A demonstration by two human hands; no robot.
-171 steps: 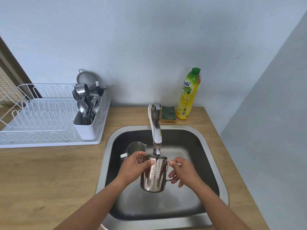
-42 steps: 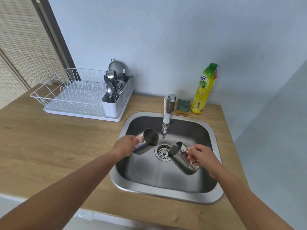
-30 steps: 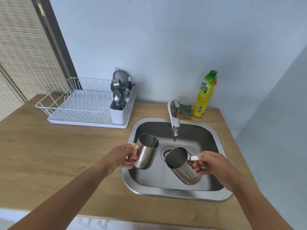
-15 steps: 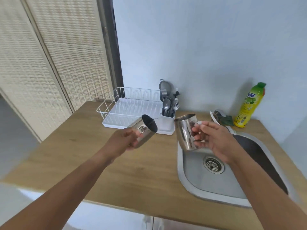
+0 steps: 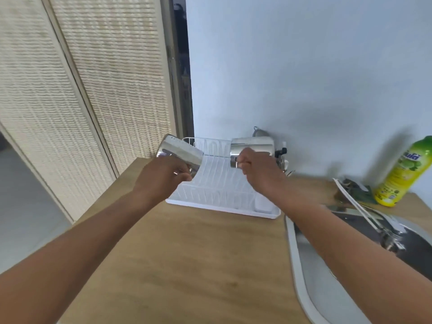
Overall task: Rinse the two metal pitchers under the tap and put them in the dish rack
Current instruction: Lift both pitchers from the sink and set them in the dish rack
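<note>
My left hand (image 5: 161, 177) grips one metal pitcher (image 5: 178, 152), tipped so its base points up and to the left, over the left side of the white dish rack (image 5: 222, 195). My right hand (image 5: 258, 170) holds the second metal pitcher (image 5: 253, 147) by its handle, turned upside down above the rack's right side. Neither pitcher touches the rack. The tap (image 5: 364, 217) stands over the sink at the right.
The steel sink (image 5: 311, 277) is sunk into the wooden counter (image 5: 191, 265) at the right. A yellow dish-soap bottle (image 5: 402, 174) and a green sponge (image 5: 360, 192) stand behind it. The cutlery holder is mostly hidden behind my right hand. Woven folding doors (image 5: 81, 90) rise at the left.
Both hands carried the pitchers from the sink leftward to above the dish rack and turned them over. The view swung left with them.
</note>
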